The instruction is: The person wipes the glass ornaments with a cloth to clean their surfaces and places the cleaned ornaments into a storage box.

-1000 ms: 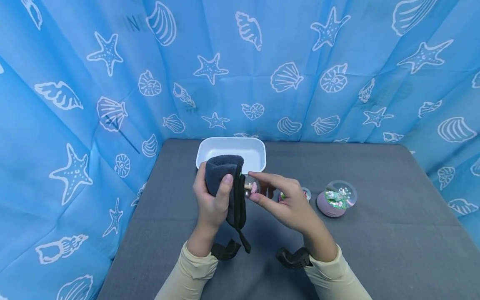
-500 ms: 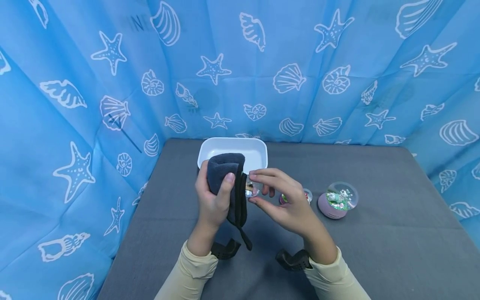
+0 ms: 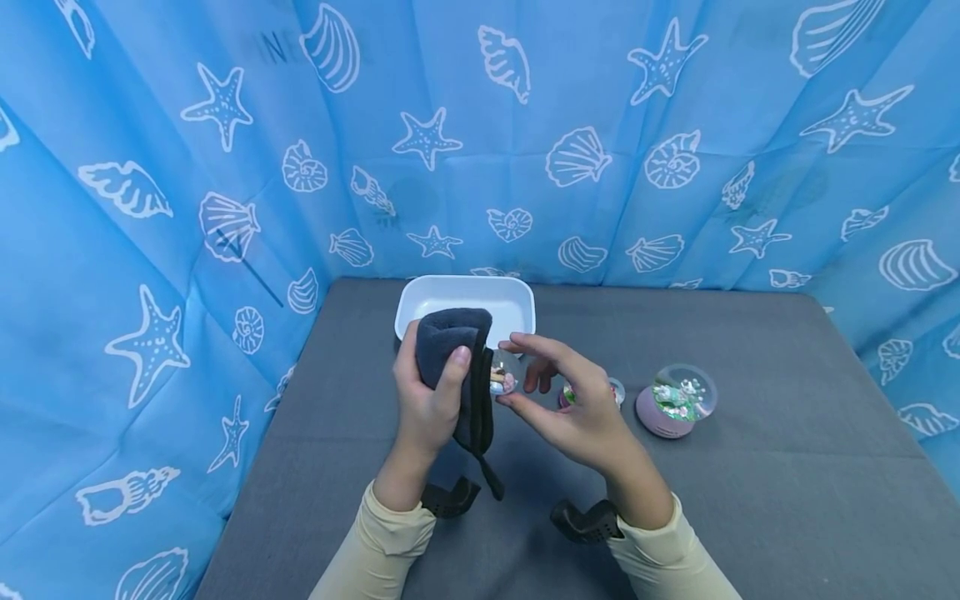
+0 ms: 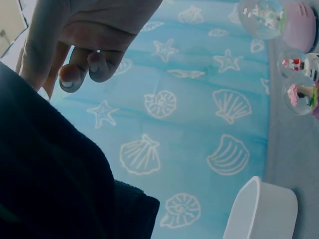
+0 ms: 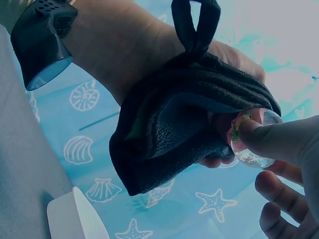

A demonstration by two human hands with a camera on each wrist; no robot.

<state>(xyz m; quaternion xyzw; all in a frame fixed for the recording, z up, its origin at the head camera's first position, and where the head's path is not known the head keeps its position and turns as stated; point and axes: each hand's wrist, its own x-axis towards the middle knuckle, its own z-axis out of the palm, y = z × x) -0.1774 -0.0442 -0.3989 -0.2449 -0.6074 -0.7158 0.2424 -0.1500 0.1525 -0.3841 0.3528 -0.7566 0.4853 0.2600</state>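
Observation:
My left hand (image 3: pixel 427 408) grips a folded dark grey cloth (image 3: pixel 453 329) with black edging and a hanging loop. From the cloth's right side pokes a small snow globe (image 3: pixel 504 375), its base wrapped inside and hidden. A pink and tan figure shows through the clear ball. With thumb below and index finger above, my right hand (image 3: pixel 581 408) pinches the ball, its other fingers spread loosely. In the right wrist view the thumb (image 5: pixel 264 137) lies on the globe (image 5: pixel 255 158), close to where it enters the cloth (image 5: pixel 149 164).
A white tray (image 3: pixel 517 302) stands behind the cloth. To the right sits a larger snow globe (image 3: pixel 666 417) on a purple base. Two smaller globes, one pink-treed (image 4: pixel 298 99) and one with a red figure (image 4: pixel 293 65), stand beside it. A blue shell-print curtain (image 3: pixel 480 167) backs the table.
The small globe has turned within the cloth, so its figure shows differently. My right index finger has lifted slightly along the ball. The left hand keeps its hold on the cloth.

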